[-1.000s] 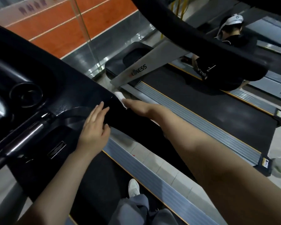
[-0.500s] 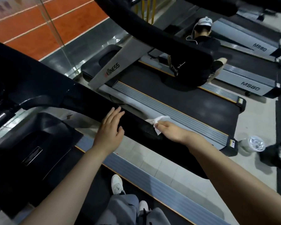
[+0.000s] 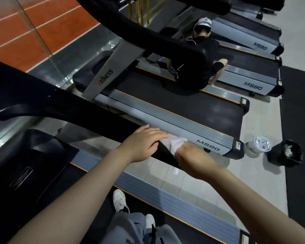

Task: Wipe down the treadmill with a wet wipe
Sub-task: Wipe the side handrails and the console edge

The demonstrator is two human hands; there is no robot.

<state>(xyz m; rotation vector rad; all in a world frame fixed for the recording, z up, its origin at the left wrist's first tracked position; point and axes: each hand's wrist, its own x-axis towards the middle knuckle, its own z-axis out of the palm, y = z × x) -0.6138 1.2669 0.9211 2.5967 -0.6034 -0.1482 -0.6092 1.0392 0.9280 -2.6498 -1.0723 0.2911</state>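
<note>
The treadmill's black right handrail [image 3: 95,117] runs from the console at the left down to its end near the middle of the view. A white wet wipe [image 3: 174,143] is draped over that end. My right hand [image 3: 192,157] grips the wipe from the near side, its fingers hidden behind the rail. Just left of it, my left hand [image 3: 144,143] rests on top of the rail with straight fingers, the fingertips touching the wipe's edge. The treadmill's grey side rail [image 3: 165,196] and black belt lie below.
My feet in white shoes [image 3: 119,199] stand on the belt. A neighbouring treadmill [image 3: 208,144] lies parallel to the right, with a person in black [image 3: 195,67] sitting on it. On the floor stand a white tub [image 3: 258,147] and a black bin [image 3: 285,154]. A glass panel [image 3: 33,27] stands at the left.
Both hands have slid along the handrail away from the console to its rear end, the right hand carrying the wipe. My left hand now touches the wipe.
</note>
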